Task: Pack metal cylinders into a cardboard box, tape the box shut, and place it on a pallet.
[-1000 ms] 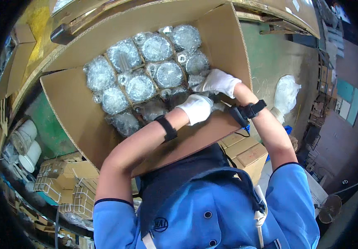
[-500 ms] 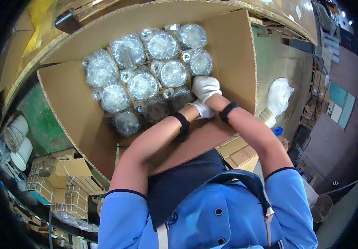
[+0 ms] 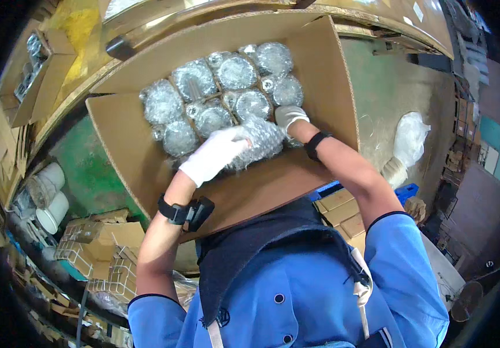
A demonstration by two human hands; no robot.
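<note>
An open cardboard box (image 3: 250, 203) holds rows of bubble-wrapped items (image 3: 195, 78), with brown dividers between them. My left hand (image 3: 218, 153), in a white glove, is closed on a bubble-wrapped bundle (image 3: 261, 139) tilted up at the near side of the box. What the wrap covers cannot be made out. Close to the box's right wall, my right hand (image 3: 290, 118), also gloved, reaches down beside the bundle. Its fingers curl downward, and whatever they grip is hidden. Black bands sit on both wrists, the left one carrying a small black device.
A wooden edge (image 3: 52, 122) runs behind the box, with another open carton (image 3: 47, 81) at the far left. White wire baskets with cardboard (image 3: 107, 255) stand at lower left. On the floor to the right lies a white plastic bag (image 3: 410, 136), near a blue object (image 3: 405, 192).
My left hand has moved left, away from my right hand, and now grips a raised bubble-wrapped bundle. My right hand stays near the box's right wall. The view has shifted slightly.
</note>
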